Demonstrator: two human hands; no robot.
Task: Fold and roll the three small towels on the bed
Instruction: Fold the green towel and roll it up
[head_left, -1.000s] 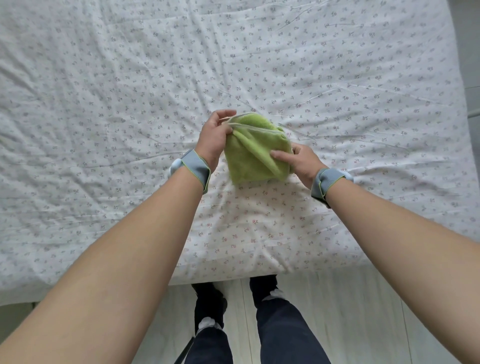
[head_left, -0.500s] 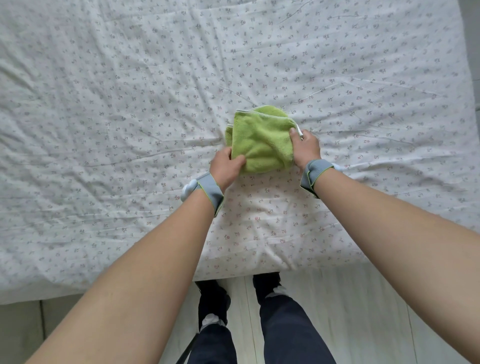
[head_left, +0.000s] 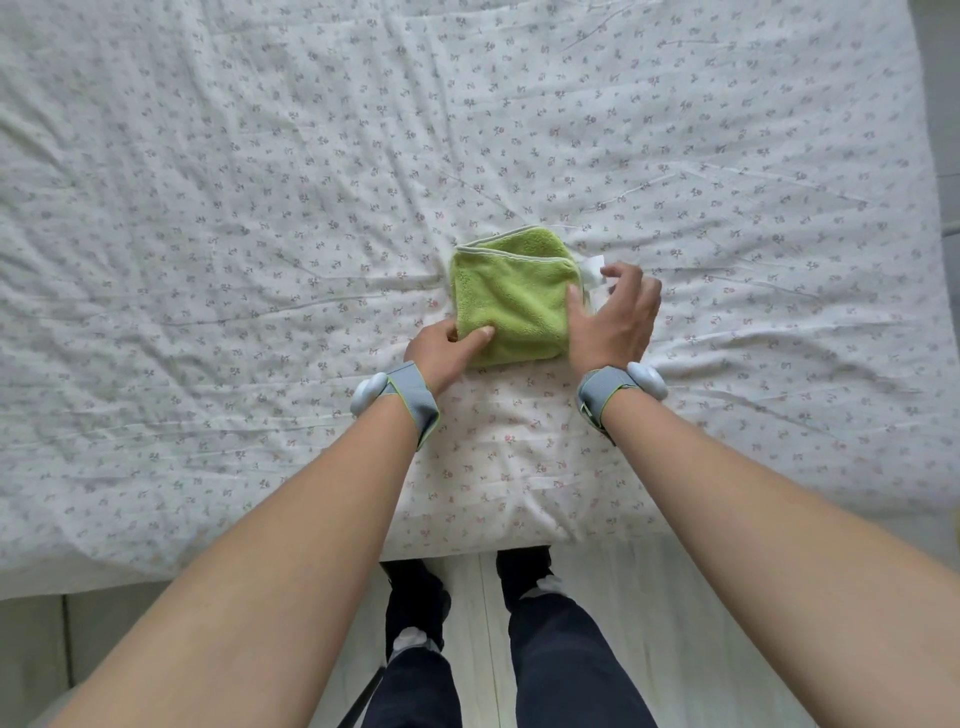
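Folded green towel, ready to roll on a soft, creased bed
On the bed (head_left: 260, 260), the green towel (head_left: 511, 301) lies mid-near; left hand (head_left: 441, 348) pinches its near-left corner, right hand (head_left: 613, 317) rests spread at its right edge; uneven pressure could skew the layers

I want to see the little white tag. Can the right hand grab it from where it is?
Probably yes. The right hand rests at the green towel's right edge, fingers right by the white tag, nothing between them.

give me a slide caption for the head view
Both hands, left hand and right hand, steady a folded green towel on a floral bedsheet.
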